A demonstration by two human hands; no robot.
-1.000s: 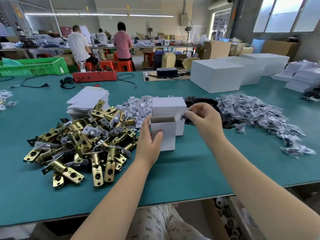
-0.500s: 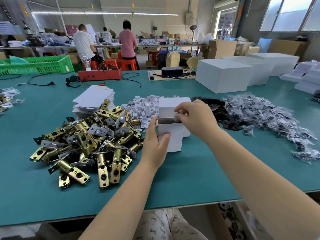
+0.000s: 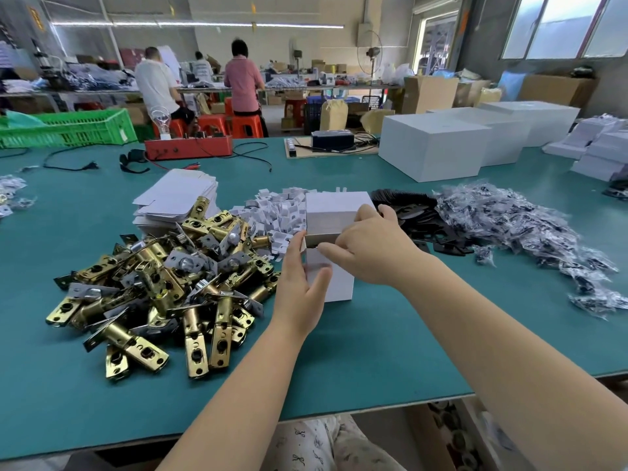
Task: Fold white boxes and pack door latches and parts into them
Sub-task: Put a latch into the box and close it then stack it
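Note:
A small white box (image 3: 336, 287) stands upright on the green table (image 3: 373, 351), its top open. My left hand (image 3: 300, 287) holds its left side, thumb on the front face. My right hand (image 3: 367, 249) is over the opening, fingers curled at the top flap. Behind it stands another white box (image 3: 334, 209). A heap of brass door latches (image 3: 163, 283) lies left of the box. A stack of flat white box blanks (image 3: 176, 198) sits behind the latches. Small white folded inserts (image 3: 275, 212) are piled beside them. Black plates (image 3: 418, 215) and bagged parts (image 3: 509, 226) lie to the right.
Large white cartons (image 3: 431, 147) stand at the back right, with white stacks (image 3: 598, 147) beyond. A red device (image 3: 188, 147) with cables and a green crate (image 3: 68, 127) sit at the far edge. People work at benches behind. The table's near edge runs below my forearms.
My right hand came from beside the rear box to the open top of the front box and now bends over its flap. My left hand stayed on the box's side.

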